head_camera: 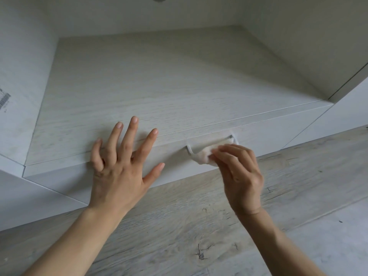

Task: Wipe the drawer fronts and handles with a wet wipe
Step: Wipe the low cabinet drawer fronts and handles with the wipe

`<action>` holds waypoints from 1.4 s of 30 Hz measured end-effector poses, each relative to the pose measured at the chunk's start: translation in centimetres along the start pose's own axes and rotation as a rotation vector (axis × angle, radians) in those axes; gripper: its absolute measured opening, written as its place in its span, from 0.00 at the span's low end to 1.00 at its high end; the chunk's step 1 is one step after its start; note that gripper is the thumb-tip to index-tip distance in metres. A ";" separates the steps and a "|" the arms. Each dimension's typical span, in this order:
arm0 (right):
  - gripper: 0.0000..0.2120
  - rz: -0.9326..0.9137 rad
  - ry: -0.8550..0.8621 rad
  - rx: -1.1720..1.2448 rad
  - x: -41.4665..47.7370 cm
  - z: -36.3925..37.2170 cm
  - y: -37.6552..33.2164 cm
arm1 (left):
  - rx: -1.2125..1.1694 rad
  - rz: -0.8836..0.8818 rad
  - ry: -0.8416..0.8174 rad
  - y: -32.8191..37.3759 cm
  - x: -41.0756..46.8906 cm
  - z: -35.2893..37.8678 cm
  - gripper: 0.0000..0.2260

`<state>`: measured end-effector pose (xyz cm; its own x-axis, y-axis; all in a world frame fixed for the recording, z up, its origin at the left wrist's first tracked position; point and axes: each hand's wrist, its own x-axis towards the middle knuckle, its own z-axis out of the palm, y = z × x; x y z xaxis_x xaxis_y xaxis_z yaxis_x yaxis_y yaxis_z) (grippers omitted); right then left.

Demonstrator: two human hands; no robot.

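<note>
A pale wood-grain drawer front (268, 134) runs across the middle of the view, seen from above. Its metal bow handle (189, 149) sits near the centre. My right hand (241, 174) pinches a crumpled white wet wipe (205, 154) and holds it against the handle, covering most of the bar. My left hand (119, 166) lies with spread, straight fingers over the drawer's top edge, left of the handle, holding nothing.
The cabinet top (159, 80) stretches away above the drawer, enclosed by white side panels (23, 56) left and right. A label with printing (4, 100) sits on the left panel. Grey wood-look flooring (199, 226) lies below the drawer.
</note>
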<state>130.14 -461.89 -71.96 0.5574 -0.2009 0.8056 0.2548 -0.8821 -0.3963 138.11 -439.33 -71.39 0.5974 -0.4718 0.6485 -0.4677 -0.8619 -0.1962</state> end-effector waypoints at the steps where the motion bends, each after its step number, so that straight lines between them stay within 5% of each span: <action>1: 0.06 0.014 0.008 -0.011 -0.1 -0.2 0.1 | 0.002 -0.005 0.002 0.0 0.0 0.0 0.27; 8: 0.04 -0.185 -0.107 0.049 0.5 1.5 -1.7 | -0.040 -0.005 -0.023 -0.2 -0.2 0.0 0.29; 13: 0.06 -0.041 -0.012 -0.029 0.3 -0.9 0.3 | -0.044 -0.018 -0.029 0.0 0.0 0.0 0.29; 18: 0.05 -0.133 -0.088 0.073 0.4 1.7 -2.4 | -0.058 -0.010 -0.039 -0.1 -0.2 0.1 0.30; 33: 0.06 0.044 -0.009 0.011 0.4 0.5 -0.8 | -0.062 0.002 -0.020 -0.1 0.0 0.0 0.29; 42: 0.05 -0.094 -0.062 0.016 0.5 0.7 -0.8 | -0.047 0.010 -0.006 -0.2 -0.3 0.3 0.29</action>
<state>130.79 -461.00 -71.60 0.5785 -0.0905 0.8107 0.3203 -0.8888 -0.3278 138.21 -439.07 -71.72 0.5965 -0.4816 0.6421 -0.5036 -0.8475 -0.1679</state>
